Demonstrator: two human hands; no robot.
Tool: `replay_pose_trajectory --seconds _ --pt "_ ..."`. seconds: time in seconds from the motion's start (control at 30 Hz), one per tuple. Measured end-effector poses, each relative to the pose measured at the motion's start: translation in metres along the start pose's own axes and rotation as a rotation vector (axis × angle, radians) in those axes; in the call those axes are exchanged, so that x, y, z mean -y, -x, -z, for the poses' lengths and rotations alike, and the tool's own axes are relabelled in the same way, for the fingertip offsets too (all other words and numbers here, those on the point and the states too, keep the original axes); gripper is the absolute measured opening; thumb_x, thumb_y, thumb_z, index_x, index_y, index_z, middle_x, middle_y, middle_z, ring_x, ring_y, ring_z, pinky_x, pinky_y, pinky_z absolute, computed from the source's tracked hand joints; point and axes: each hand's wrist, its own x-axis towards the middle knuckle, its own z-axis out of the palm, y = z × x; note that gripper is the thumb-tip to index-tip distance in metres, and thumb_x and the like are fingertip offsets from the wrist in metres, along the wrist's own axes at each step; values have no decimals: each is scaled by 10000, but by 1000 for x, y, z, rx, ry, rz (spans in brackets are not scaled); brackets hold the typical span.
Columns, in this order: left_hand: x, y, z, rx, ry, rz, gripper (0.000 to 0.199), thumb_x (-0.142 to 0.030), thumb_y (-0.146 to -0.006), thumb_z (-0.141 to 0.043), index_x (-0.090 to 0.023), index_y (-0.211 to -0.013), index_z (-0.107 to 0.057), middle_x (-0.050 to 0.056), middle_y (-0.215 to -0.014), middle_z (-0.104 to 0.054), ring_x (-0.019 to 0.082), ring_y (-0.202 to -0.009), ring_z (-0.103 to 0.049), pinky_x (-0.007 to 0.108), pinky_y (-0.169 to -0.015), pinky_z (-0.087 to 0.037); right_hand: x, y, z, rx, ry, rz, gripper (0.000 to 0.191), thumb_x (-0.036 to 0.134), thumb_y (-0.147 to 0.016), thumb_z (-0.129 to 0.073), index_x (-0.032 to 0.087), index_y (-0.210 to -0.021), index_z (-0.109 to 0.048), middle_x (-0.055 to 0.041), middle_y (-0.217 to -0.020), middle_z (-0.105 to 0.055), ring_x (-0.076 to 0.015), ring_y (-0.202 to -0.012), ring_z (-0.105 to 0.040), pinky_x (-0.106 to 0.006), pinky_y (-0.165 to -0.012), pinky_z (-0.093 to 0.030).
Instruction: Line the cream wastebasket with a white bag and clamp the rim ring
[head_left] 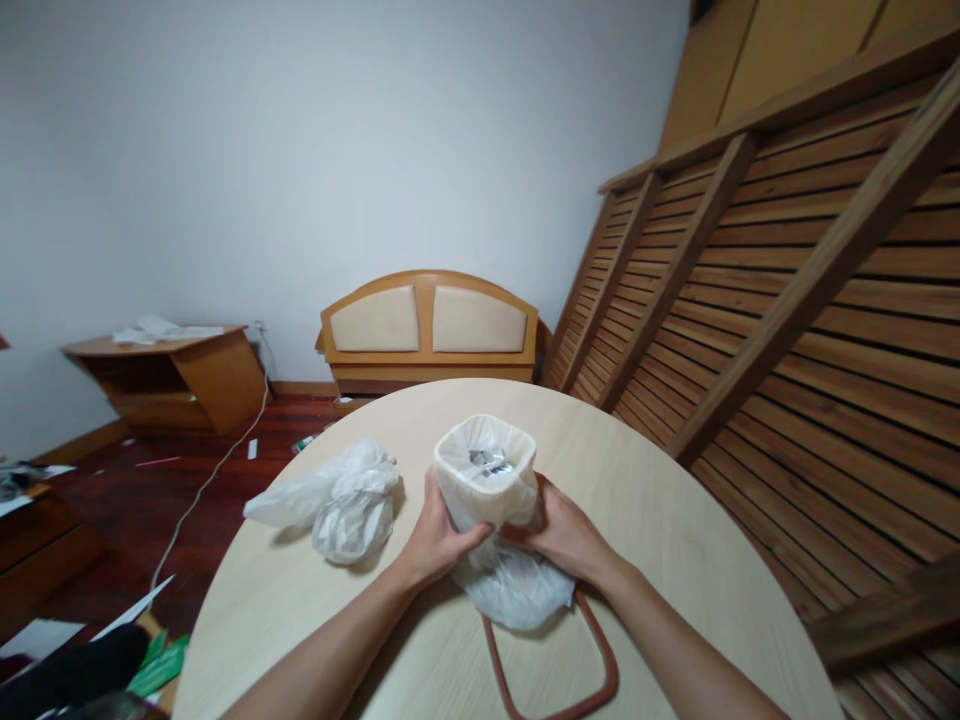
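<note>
A small cream bin (457, 450) with a rounded-square rim stands upright at the middle of the table. A thin white plastic bag (517, 590) lines it and hangs down over its outside. Something silvery shows through the film inside. My left hand (442, 535) wraps the bin's left side, thumb on the near face. From the right, my right hand (559, 530) grips the opposite side, its fingers partly hidden by plastic. Below them lies a brown rounded-square ring (611, 675), partly under the bag. To the left of my left hand sits a crumpled, bunched white plastic bag (356, 510).
The round light-wood table (690, 600) carries these things. Wooden slatted panels (750, 300) lean close on the right. A headboard (427, 315) stands beyond the table. At left are a low cabinet (217, 375), a white cable (214, 475) and papers on the dark red floor (285, 420).
</note>
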Motion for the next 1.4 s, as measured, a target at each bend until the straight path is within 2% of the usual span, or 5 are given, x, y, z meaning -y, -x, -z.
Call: replay_pose_trajectory --seconds 0.3,0.5,0.77,1.03,1.4 --pt "8 4 15 42 -166 -69 894 -548 -847 -626 -195 -1551 -202 166 -1614 -159 369 -1531 -115 552 -1251 -103 -14 3 -2 59 -254 -14 749 493 -698 -847 225 -1258 -428 -141 -1286 -624 -297 -1195 -603 -465 -1026 -477" --pt "2 2 16 122 -23 9 864 -598 -825 -677 -190 -1501 -329 179 -1503 -427 363 -1418 -384 547 -1202 -274 1 7 3 72 -277 -46 1001 491 -653 -888 239 -1440 -322 -157 -1318 -631 -310 -1177 -631 -479 -999 -510" --pt "4 0 18 357 61 102 789 -545 -805 -744 -197 -1450 -452 171 -1461 -536 370 -1338 -513 564 -1147 -382 -4 12 22 105 -17 -50 595 507 -674 -849 243 -1180 -678 -99 -1078 -749 -354 -1002 -691 -495 -896 -545" --pt "-11 8 13 84 -51 -22 1122 -480 -806 -744 -223 -1600 6 156 -1675 -142 344 -1560 -70 558 -1267 -91 -10 -10 11 -107 -291 114 1329 883 -549 -701 226 -1579 -178 -213 -1638 -254 -385 -1496 -287 -567 -1183 -300" --pt "-6 8 -3 134 -86 131 433 -489 -969 -496 -223 -1307 -554 113 -1345 -648 320 -1229 -597 498 -1090 -436 -1 -5 -16 -187 -208 34 828 430 -681 -855 232 -1391 -479 -144 -1374 -631 -322 -1258 -606 -517 -1101 -460"
